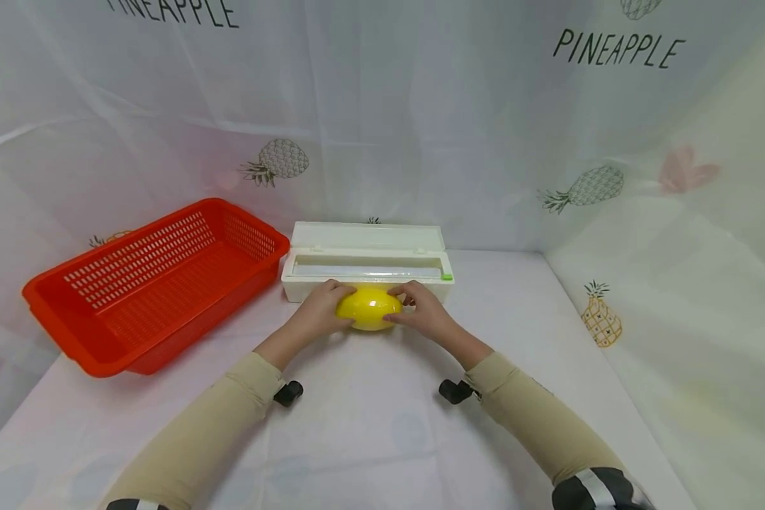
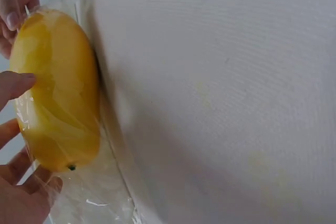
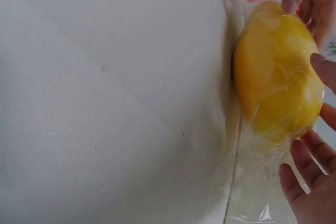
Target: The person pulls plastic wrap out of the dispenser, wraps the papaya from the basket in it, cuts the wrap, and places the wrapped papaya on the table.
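A yellow oval fruit (image 1: pixel 369 309) with clear plastic film around it sits just in front of a white film dispenser (image 1: pixel 366 236) with a raised lid. My left hand (image 1: pixel 323 309) holds the fruit's left end, thumb laid on its side and fingers curved at the end. From the right, my right hand (image 1: pixel 421 309) grips the opposite end with thumb and fingertips. A small dark green spot marks one end of the fruit in the left wrist view. Loose, wrinkled film (image 3: pixel 262 169) trails past the fruit in the right wrist view. The fruit's underside is hidden.
A red plastic basket (image 1: pixel 223 312) with slotted walls stands at the left, its corner close to the dispenser. A green tab (image 1: pixel 447 277) shows at the dispenser's right end. Behind everything hangs a white curtain (image 1: pixel 382 170) printed with pineapples. White cloth (image 1: pixel 357 439) covers the table.
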Action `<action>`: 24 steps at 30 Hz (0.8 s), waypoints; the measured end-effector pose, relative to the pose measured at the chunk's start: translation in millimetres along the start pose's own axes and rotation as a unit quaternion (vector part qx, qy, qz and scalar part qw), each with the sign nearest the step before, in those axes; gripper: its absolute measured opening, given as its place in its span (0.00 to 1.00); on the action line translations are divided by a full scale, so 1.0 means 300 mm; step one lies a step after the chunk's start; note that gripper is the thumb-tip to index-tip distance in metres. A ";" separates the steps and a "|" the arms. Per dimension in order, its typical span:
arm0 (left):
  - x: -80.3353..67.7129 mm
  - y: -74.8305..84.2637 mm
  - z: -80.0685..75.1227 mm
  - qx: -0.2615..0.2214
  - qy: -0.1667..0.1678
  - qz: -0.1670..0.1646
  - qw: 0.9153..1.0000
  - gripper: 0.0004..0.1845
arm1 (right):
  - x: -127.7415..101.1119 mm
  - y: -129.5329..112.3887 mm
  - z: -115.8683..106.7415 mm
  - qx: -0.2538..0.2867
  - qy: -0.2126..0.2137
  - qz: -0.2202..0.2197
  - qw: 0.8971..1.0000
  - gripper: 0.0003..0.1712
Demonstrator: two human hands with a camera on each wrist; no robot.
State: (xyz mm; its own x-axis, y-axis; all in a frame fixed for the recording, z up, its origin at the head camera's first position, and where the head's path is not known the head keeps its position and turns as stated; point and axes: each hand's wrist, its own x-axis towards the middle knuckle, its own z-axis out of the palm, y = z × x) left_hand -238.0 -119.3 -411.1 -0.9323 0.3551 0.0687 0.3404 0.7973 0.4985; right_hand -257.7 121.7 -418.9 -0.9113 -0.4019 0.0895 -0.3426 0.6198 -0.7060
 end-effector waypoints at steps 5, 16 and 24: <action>-0.004 0.010 0.001 0.005 -0.002 -0.019 1.000 0.34 | -0.010 0.003 -0.002 -0.006 0.000 -0.006 1.000 0.25; -0.006 0.034 -0.025 0.025 0.017 -0.016 0.999 0.30 | -0.037 0.002 -0.029 -0.003 -0.004 -0.041 0.999 0.24; 0.011 0.047 -0.036 0.022 0.003 -0.011 1.000 0.31 | -0.062 0.061 -0.149 0.046 0.084 -0.017 0.995 0.24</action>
State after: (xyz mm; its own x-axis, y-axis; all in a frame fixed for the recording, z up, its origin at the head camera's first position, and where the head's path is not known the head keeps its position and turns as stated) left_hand -237.5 -112.2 -394.6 -0.9404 0.3343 0.0625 0.3243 0.8260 0.4610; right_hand -257.2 170.6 -401.9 -0.9273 -0.2993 0.2247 -0.3588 0.5401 -0.7613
